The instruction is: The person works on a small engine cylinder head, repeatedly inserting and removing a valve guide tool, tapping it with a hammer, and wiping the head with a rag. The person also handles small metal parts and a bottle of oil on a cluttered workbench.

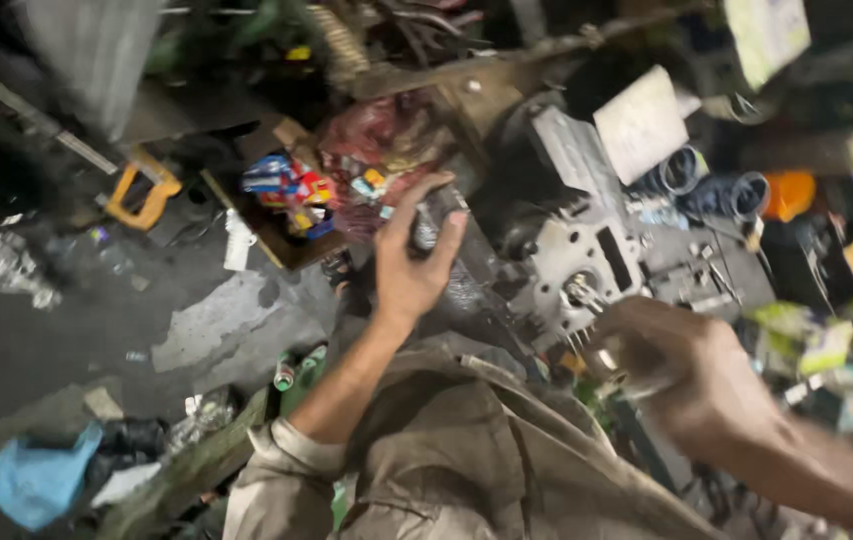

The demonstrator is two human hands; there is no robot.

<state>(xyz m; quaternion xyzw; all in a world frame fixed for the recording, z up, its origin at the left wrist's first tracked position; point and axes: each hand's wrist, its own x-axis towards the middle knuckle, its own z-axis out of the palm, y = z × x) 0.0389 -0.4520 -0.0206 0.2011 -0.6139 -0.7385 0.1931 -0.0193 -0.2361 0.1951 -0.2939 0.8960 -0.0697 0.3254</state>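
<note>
The left hand (408, 262) has its grip closed around a small dark metal part (428, 222), thumb and fingers wrapped over it, held up just left of the grey engine block (586, 250). The right hand (691, 375), blurred, is curled around a small shiny metal piece (608, 362) close against the block's near face, beside a protruding stud (580, 290). Beyond the left hand lies a tray of colourful packets (291, 190); an orange-handled tool (144, 195) lies far left on the floor.

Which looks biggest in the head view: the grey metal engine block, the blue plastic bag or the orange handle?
1. Grey metal engine block
2. Blue plastic bag
3. Orange handle
The bag lies nearer the camera, so true sizes stay unsure.
</note>
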